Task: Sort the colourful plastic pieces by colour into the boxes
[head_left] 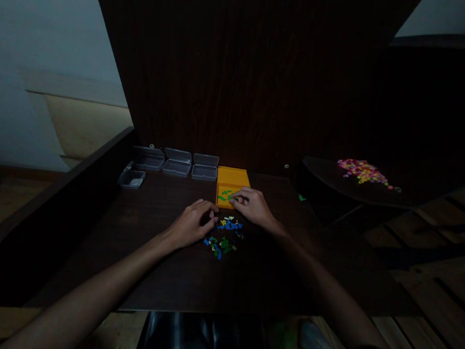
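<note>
A small heap of tiny blue, green and yellow pieces lies on the dark wooden table. My left hand rests at the heap's left edge with its fingers curled together in a pinch; what they hold is too small to see. My right hand reaches over the near rim of an open yellow box, fingers pinched among several green pieces inside it. The scene is very dim.
Three clear plastic boxes stand in a row left of the yellow box, a fourth clear box lies nearer on the left. A pile of pink and yellow pieces sits on a dark side shelf at right. A dark panel rises behind.
</note>
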### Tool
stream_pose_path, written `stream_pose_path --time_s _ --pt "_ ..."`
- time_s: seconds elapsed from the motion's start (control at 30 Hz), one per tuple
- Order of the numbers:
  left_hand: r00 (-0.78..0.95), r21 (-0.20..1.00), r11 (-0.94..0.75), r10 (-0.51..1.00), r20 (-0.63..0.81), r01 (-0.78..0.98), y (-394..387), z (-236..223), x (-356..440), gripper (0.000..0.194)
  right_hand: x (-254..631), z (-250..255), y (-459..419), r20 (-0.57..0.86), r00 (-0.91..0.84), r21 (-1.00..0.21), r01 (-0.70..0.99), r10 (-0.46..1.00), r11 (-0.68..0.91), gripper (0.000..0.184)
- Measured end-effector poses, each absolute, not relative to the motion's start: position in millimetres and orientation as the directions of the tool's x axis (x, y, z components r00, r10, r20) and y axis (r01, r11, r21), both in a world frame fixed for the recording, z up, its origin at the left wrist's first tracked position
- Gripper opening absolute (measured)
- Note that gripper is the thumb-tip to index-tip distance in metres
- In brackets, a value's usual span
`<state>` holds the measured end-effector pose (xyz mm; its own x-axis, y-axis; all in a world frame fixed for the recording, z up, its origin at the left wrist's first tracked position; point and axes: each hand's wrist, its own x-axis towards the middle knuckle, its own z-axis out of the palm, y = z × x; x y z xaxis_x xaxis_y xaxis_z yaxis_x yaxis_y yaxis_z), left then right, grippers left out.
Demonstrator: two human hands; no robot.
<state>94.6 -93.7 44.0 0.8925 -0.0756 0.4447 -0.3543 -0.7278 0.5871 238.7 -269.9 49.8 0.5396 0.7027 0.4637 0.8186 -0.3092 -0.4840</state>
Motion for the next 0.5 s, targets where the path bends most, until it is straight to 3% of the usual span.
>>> stream_pose_path --time_s 0.23,0.5 --pt "0.89 0.576 -0.728 -0.102 0.445 -0.372 -93 43 96 0.013 266 53 -245 0.256 0.553 -0.365 0.815 0.793 -0.45 0.012" --pt "0.902 0.578 -0.734 -0.111 0.416 -0.357 -93 42 95 0.015 267 55 -235 0.176 0.581 -0.301 0.801 0.795 -0.518 0.017"
